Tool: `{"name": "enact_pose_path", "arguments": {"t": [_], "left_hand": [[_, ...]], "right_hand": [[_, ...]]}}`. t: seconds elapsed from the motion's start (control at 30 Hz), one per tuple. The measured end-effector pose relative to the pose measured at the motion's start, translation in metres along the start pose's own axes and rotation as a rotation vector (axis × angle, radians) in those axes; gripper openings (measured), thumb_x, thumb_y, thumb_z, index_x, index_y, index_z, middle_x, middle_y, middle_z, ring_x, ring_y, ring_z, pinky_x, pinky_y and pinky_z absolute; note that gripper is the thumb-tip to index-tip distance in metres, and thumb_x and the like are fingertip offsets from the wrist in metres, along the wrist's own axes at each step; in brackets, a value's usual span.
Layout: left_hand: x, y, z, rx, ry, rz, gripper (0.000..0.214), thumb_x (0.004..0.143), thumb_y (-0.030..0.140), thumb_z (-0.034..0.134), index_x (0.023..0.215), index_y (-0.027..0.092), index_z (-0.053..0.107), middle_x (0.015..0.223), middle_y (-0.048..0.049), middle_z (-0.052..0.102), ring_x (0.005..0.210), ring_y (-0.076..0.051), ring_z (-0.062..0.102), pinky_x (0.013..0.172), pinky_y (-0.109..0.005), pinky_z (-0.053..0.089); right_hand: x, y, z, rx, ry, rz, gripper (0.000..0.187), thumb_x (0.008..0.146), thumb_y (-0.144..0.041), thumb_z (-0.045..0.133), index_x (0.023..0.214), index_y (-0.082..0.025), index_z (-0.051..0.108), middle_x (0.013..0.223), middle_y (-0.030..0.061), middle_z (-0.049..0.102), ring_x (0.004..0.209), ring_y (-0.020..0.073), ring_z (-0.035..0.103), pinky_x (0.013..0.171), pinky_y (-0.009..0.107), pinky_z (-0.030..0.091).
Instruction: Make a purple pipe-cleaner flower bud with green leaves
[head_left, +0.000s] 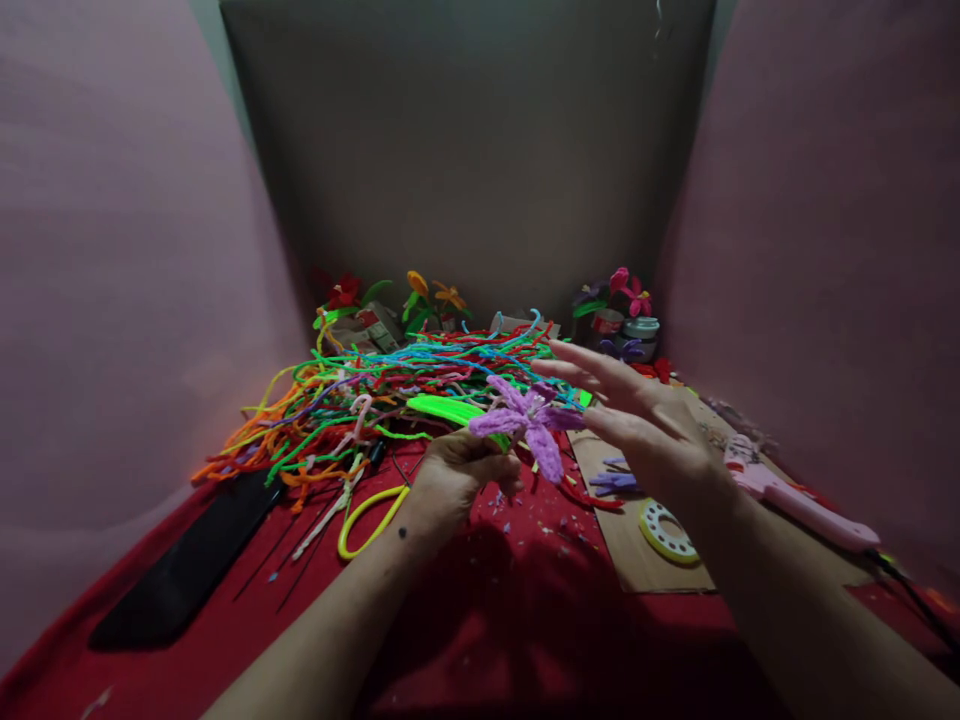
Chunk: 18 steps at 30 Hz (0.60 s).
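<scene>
My left hand point(456, 472) is closed around the stem of a purple pipe-cleaner flower point(527, 420), holding it up over the red cloth point(517, 610). A bright green leaf point(448, 408) sticks out to the left of the flower. My right hand point(637, 420) is beside the flower on its right, fingers stretched out and spread, fingertips close to the petals, holding nothing. Behind both hands lies a big tangle of coloured pipe cleaners point(360, 400).
A pink glue gun point(795, 495) lies at the right on a brown board point(637, 550), with a tape roll point(666, 530) and purple petal pieces point(615, 480). Finished flowers point(431, 295) and small jars point(637, 330) stand at the back. A black flat object point(187, 570) and yellow-handled scissors point(367, 510) lie left.
</scene>
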<state>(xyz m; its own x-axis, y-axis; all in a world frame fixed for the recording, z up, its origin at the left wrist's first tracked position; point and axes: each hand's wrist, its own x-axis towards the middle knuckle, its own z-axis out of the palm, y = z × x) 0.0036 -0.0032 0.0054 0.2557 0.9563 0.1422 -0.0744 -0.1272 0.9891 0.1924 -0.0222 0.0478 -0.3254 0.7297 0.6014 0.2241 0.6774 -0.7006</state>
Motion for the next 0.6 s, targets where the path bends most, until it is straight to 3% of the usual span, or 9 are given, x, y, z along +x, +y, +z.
{"name": "enact_pose_path", "arguments": {"t": [0.13,0.2,0.27,0.43,0.6], "left_hand": [[0.000,0.000,-0.001,0.011,-0.088,-0.024,0.005,0.065,0.014,0.066,0.059,0.013,0.066,0.054,-0.0002,0.063,0.050,-0.012,0.055,0.057,-0.025,0.045],[-0.001,0.001,-0.001,-0.005,-0.112,-0.027,0.004,0.064,0.015,0.068,0.061,0.014,0.065,0.053,0.0014,0.061,0.050,-0.011,0.054,0.058,-0.024,0.045],[-0.001,0.002,-0.001,-0.014,-0.130,-0.031,0.005,0.064,0.017,0.069,0.063,0.015,0.065,0.054,0.0020,0.061,0.051,-0.011,0.054,0.057,-0.024,0.045],[-0.003,-0.003,-0.002,-0.039,-0.169,-0.004,0.009,0.067,0.018,0.069,0.061,0.014,0.064,0.055,0.0007,0.061,0.053,-0.012,0.054,0.061,-0.025,0.045],[-0.004,-0.005,0.000,-0.087,-0.191,0.008,0.010,0.070,0.024,0.069,0.064,0.015,0.068,0.056,-0.0002,0.062,0.055,-0.012,0.055,0.068,-0.028,0.046]], "right_hand": [[0.009,-0.008,-0.011,-0.213,-0.181,-0.112,0.077,0.079,-0.039,0.061,0.143,-0.030,0.018,0.146,0.0036,0.030,0.134,0.0266,0.028,0.108,0.048,0.025],[0.012,-0.008,-0.009,-0.251,-0.263,-0.183,0.088,0.074,-0.041,0.066,0.143,-0.030,0.012,0.148,0.0046,0.027,0.134,0.0270,0.026,0.108,0.047,0.025],[0.012,-0.007,-0.004,-0.241,-0.288,-0.209,0.090,0.074,-0.040,0.067,0.144,-0.030,0.011,0.145,0.0064,0.033,0.131,0.0263,0.033,0.106,0.045,0.030],[0.006,0.001,0.013,-0.056,-0.191,-0.129,0.083,0.076,-0.034,0.066,0.142,-0.029,0.018,0.131,0.0087,0.050,0.110,0.0219,0.053,0.092,0.037,0.045],[0.000,0.008,0.023,0.045,-0.109,-0.077,0.081,0.076,-0.040,0.064,0.142,-0.026,0.018,0.128,0.0097,0.049,0.098,0.0190,0.055,0.084,0.034,0.048]]}}
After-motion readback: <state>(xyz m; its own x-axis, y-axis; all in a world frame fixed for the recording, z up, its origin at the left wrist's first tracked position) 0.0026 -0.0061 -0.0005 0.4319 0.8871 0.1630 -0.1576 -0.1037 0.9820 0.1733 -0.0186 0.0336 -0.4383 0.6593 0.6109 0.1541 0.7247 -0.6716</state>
